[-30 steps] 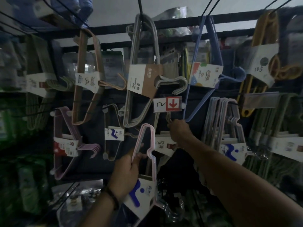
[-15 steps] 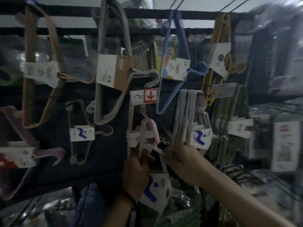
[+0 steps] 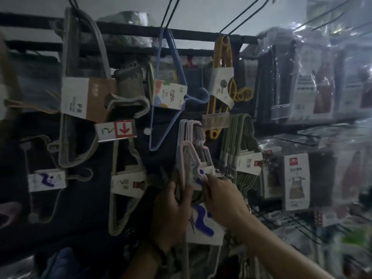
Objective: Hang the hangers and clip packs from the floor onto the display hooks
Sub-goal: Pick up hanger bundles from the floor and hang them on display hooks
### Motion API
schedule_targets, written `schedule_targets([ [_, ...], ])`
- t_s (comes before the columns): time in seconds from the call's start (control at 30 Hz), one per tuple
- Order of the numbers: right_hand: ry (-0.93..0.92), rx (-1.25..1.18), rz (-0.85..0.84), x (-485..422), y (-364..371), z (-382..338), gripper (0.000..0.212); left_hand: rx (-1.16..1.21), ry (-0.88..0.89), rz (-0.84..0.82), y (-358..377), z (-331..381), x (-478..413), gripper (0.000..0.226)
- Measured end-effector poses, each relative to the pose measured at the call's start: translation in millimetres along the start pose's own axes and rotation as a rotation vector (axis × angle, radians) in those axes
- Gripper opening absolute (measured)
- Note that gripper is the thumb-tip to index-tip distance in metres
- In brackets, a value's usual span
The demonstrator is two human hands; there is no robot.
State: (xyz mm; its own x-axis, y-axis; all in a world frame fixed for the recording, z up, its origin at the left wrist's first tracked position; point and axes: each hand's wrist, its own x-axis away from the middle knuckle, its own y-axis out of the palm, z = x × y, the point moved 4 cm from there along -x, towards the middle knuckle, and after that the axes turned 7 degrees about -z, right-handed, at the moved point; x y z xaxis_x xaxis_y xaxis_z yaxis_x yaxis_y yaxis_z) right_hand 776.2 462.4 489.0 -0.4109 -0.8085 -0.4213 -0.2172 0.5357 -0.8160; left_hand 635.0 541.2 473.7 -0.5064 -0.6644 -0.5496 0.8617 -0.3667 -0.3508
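Dim display rack [image 3: 128, 30], crowded: price tag [image 3: 116, 130] mid-left, green hangers [image 3: 237, 137] right, pastel hanger packs [image 3: 185, 129] on a middle hook. Pink hanger pack [image 3: 189, 156] overlaps those; left hand [image 3: 171, 214] grips its side, right hand [image 3: 223, 198] pinches its notched edge.

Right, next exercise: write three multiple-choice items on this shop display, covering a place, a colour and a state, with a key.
1. The red-arrow tag sits where, against the blue hanger pack? A to its left; B to its right; C above it.
2. What colour is the frame of the held hanger pack? A yellow; B pink; C black.
3. What is the left hand doing? A hanging empty; B pointing upward; C gripping the held hanger pack.
Key: A, the tag hangs left of the blue frame; B, its frame is pale pink; C, fingers curl round its frame.
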Motion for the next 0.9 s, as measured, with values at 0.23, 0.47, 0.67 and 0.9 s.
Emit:
schedule_targets([
  [0.23, -0.088, 0.071, 0.076, -38.8, -37.2, 38.5, 0.022, -0.166, 0.219, -0.163, 44.0, 3.3, -10.5, 0.067],
  [0.47, -0.279, 0.068, 0.321, -49.1, -37.0, 65.4, 0.017, -0.379, 0.321, -0.109, 60.5, -1.8, -23.9, 0.074],
  [0.67, -0.231, 0.060, 0.353, -61.5, -36.4, 77.9, 0.023, -0.487, 0.405, -0.112, 70.5, -4.4, -42.1, 0.081],
  [0.9, -0.225, 0.167, 0.145, -86.7, -18.2, 70.2, 0.023, -0.469, 0.317, -0.121, 65.1, -17.2, -49.7, 0.075],
])
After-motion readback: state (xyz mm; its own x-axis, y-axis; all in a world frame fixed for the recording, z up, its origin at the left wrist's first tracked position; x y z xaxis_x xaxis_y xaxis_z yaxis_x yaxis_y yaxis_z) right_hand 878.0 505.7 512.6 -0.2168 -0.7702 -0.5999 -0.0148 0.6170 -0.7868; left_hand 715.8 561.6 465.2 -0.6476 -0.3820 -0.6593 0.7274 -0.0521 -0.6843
